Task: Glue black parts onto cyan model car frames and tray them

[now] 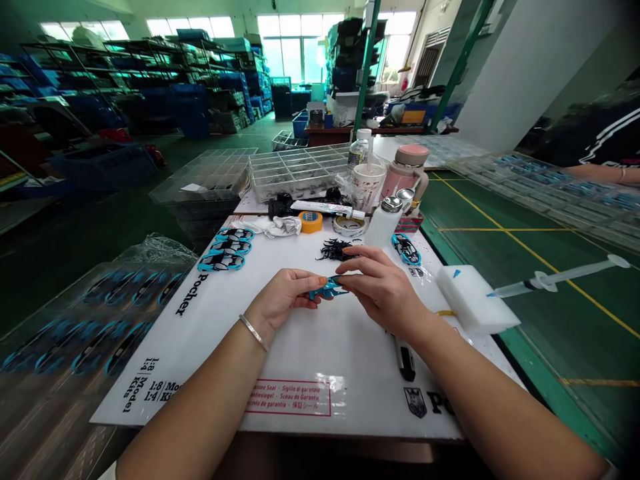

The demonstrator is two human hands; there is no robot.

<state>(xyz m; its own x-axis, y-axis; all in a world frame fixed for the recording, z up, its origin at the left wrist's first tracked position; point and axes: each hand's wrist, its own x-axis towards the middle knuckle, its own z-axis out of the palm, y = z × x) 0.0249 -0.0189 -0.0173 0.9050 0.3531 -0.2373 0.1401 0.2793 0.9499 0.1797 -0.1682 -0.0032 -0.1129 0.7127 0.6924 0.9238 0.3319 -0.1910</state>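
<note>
Over the middle of the white board [300,333], my left hand [290,297] pinches a small blue part [327,288] between thumb and fingers. My right hand [377,287] is at the part's right end, with thumb and index finger pressed on it; the fingertips partly hide it. Just beyond the hands lies a pile of small black pieces [334,249]. Several blue and black parts [225,250] sit in a group at the board's left edge, and another blue and black part [407,249] lies at the right, beside the white bottle.
A syringe [555,277] rests on a white foam block [473,297] at the right. A cutter [405,360] lies near my right wrist. Behind are tape [311,222], a white bottle [384,221], a pink flask [404,171] and a divided tray [300,170]. A person's arm [607,173] shows far right.
</note>
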